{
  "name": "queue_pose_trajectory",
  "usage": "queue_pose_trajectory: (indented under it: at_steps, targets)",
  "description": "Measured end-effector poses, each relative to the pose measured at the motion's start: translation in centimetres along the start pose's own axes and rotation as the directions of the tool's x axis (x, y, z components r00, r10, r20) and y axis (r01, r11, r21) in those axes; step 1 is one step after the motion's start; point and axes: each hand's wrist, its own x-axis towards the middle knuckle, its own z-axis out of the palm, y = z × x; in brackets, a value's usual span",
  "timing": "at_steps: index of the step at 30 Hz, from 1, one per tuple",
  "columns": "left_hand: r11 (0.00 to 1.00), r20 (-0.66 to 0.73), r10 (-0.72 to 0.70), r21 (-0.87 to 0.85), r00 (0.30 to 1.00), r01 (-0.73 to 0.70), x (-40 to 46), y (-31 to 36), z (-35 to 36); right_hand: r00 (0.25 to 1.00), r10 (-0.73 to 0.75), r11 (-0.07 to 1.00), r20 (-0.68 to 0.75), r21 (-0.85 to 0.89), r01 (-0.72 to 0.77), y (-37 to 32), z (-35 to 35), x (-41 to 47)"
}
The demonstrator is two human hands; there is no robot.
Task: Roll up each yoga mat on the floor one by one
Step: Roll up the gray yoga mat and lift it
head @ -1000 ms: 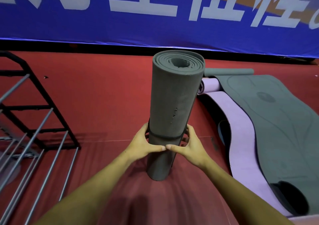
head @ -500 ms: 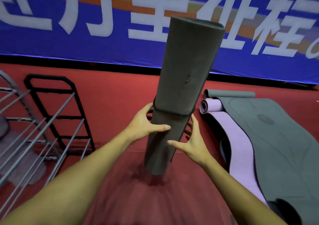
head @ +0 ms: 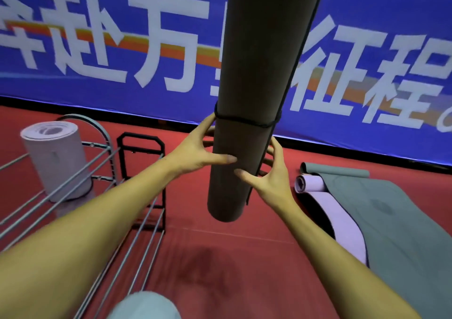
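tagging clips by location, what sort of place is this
Probably a gym or sports hall: red sports flooring, a long blue banner with large white characters along the wall, and grey and lilac yoga mats spread beside a metal rack.

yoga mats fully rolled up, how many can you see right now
2. The dark grey rolled mat is held upright off the floor by both hands; the pale rolled mat stands on the metal rack at left. Others may be out of frame.

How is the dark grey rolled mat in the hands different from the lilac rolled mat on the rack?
The dark grey rolled mat is held off the floor between both hands; the lilac rolled mat stands on the metal rack. The grey one has a black strap around it. Both are rolled tight and roughly upright.
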Motion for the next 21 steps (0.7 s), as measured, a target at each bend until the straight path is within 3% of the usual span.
queue_pose_trajectory:
  at_steps: [10,21]
  targets:
    - [0.967,-0.201,0.208,0.190,0.957,-0.170,-4.7,7.4,-15.5,0.967,-0.252,0.968,0.041,0.036,0.250,-13.2,9.6,6.1]
    - [0.920,-0.388,0.182,0.391,0.903,-0.018,-15.1,8.2,-30.3,0.942,-0.311,0.919,0.124,0.293,0.265,-21.7,26.6,4.5]
